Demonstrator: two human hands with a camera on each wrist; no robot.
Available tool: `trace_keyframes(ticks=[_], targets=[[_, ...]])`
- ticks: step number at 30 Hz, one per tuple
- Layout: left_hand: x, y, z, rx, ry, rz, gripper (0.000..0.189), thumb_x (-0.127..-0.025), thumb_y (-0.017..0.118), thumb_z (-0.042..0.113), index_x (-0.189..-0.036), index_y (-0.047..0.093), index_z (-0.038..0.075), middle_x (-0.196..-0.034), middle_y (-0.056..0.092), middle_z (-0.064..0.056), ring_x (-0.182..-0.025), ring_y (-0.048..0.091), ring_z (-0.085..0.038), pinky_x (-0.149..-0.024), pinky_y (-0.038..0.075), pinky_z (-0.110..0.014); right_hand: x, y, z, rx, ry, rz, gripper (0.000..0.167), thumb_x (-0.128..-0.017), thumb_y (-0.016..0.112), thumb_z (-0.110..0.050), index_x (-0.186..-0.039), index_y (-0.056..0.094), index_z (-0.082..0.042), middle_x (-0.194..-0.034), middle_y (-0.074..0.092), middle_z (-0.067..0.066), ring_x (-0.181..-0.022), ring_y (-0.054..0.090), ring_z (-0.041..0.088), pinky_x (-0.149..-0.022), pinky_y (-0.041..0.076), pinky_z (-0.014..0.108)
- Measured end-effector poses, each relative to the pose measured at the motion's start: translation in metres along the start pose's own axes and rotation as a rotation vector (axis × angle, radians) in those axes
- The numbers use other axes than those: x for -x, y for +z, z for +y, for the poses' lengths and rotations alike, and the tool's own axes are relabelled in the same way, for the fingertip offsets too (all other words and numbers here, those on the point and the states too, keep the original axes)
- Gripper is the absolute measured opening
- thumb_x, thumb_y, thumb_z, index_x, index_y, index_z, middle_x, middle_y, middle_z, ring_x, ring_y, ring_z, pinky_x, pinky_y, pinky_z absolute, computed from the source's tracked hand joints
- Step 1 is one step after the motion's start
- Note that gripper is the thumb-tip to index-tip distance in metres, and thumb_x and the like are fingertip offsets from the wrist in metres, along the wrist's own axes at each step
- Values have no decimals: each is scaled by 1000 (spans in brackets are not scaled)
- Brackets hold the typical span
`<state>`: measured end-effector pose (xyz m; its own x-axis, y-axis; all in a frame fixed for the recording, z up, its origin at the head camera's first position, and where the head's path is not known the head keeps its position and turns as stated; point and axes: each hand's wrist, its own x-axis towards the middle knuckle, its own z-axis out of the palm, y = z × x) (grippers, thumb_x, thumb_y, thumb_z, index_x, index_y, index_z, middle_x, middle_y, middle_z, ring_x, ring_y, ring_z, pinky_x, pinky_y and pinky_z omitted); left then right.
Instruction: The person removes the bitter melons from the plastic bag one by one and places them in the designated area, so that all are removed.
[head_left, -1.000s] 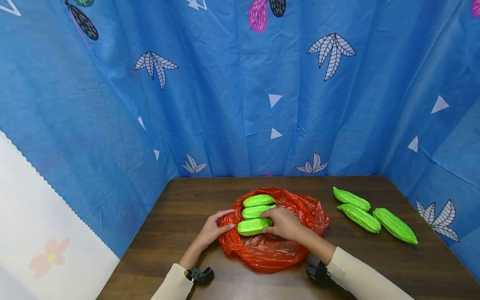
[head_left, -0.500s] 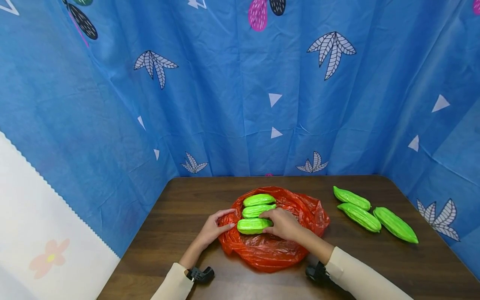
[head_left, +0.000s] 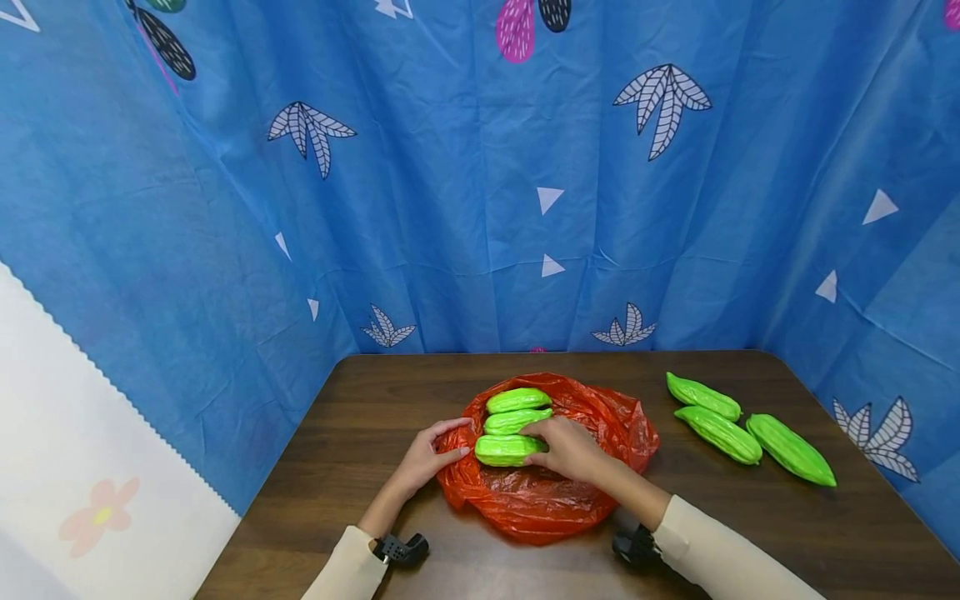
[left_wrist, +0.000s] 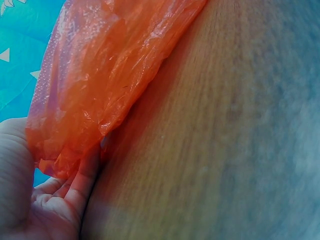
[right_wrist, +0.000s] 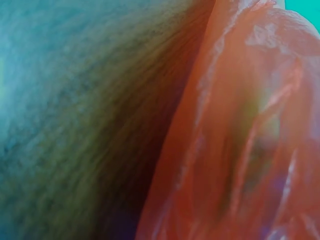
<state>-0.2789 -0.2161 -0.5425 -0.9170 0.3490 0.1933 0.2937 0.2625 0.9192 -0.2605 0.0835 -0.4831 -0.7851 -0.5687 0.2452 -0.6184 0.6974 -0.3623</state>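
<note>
A red plastic bag (head_left: 540, 512) lies spread open on the table, with three light green ridged bitter melons side by side in it. My right hand (head_left: 568, 448) reaches into the bag and grips the right end of the nearest bitter melon (head_left: 501, 451), thumb on the near side. The middle bitter melon (head_left: 512, 422) and the far bitter melon (head_left: 517, 400) lie just beyond it. At the bag's left edge my left hand (head_left: 424, 457) holds the plastic between thumb and fingers. In the right wrist view the bag's side (right_wrist: 215, 150) hides the right hand.
Three more bitter melons lie at the right of the brown wooden table (head_left: 330, 467): a far one (head_left: 703, 397), a middle one (head_left: 720, 435) and a near one (head_left: 791, 450). A blue patterned curtain (head_left: 450, 208) hangs behind the table and along its sides.
The nearest bitter melon has shifted very slightly away from me, closer to the middle one. Both hands stay almost where they were.
</note>
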Motion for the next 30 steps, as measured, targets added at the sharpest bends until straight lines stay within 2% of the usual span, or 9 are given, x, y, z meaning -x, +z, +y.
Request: trace_keyframes(ticks=[6, 14, 21, 27, 30], targets=[[-2, 0, -2, -13, 0, 1, 51, -93, 74, 10, -141, 60, 8, -139, 57, -17, -128, 53, -35, -94, 50, -22, 2, -5, -1, -20, 23, 10, 40, -84, 84, -29, -119, 76, -12, -112, 75, 3, -101, 71, 25, -79, 58, 42], [-1, -1, 1, 22, -9, -11, 51, -91, 76, 14, -140, 62, 12, -139, 58, -15, -128, 53, -34, -93, 51, -23, 6, -11, -1, -35, 36, 19, 41, -85, 83, -29, -121, 75, -11, -114, 75, 3, -103, 70, 25, -82, 58, 42], [1, 2, 0, 10, -22, -1, 51, -92, 74, 8, -141, 60, 7, -142, 56, -18, -130, 51, -37, -92, 49, -18, 15, -18, -4, -71, 81, 33, 42, -84, 84, -28, -122, 75, -13, -110, 75, 1, -89, 68, 15, -75, 57, 35], [6, 4, 23, 8, -25, 4, 49, -92, 71, 2, -140, 59, 0, -140, 56, -22, -128, 51, -42, -92, 50, -19, 23, -26, -4, -56, 80, 86, 44, -83, 85, -30, -122, 75, -13, -112, 75, 2, -86, 66, 14, -73, 56, 33], [9, 3, 33, 5, -12, 1, 48, -93, 71, 3, -139, 59, 0, -140, 56, -22, -128, 52, -42, -93, 50, -21, 26, -30, -3, -72, 90, 96, 46, -82, 85, -29, -123, 74, -12, -110, 75, 1, -76, 61, 11, -67, 53, 28]])
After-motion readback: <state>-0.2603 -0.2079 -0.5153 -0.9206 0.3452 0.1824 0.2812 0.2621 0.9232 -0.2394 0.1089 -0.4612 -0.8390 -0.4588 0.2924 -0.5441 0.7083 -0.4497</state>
